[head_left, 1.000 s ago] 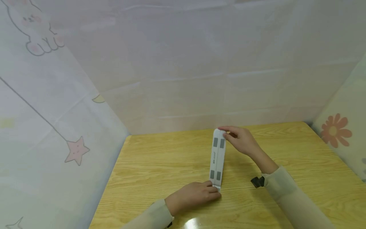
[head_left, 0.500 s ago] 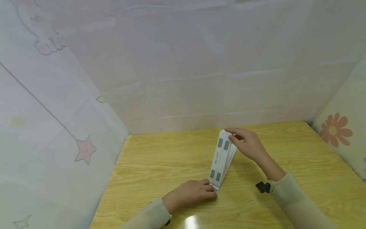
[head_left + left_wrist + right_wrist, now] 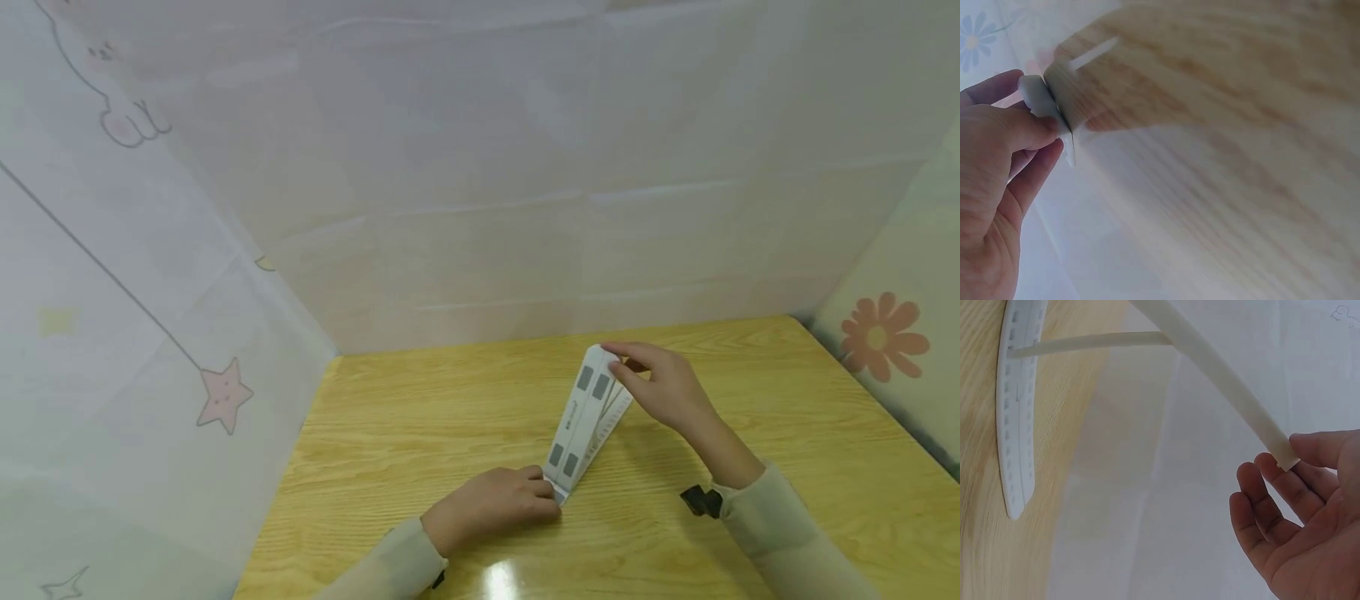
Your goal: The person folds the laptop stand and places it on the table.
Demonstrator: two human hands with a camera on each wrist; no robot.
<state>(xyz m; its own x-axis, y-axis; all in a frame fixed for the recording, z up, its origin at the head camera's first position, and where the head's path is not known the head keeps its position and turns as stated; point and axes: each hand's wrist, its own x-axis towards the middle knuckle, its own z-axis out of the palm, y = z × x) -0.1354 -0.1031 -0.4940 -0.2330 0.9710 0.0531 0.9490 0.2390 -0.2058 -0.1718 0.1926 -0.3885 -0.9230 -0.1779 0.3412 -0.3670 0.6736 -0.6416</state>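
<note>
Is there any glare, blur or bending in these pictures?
Head view: bright glare on the glossy yellow wood-grain table at the picture's bottom; left wrist view: the table's grain looks soft and washed out; right wrist view: the long white slotted bar looks bowed, probably lens distortion.

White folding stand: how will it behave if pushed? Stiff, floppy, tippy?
The white folding stand probably won't flop: its raised bar looks straight. It may fold, though, since a thin strut links that bar to the lower bar. Its narrow shape suggests a sideways push could tip it.
</note>
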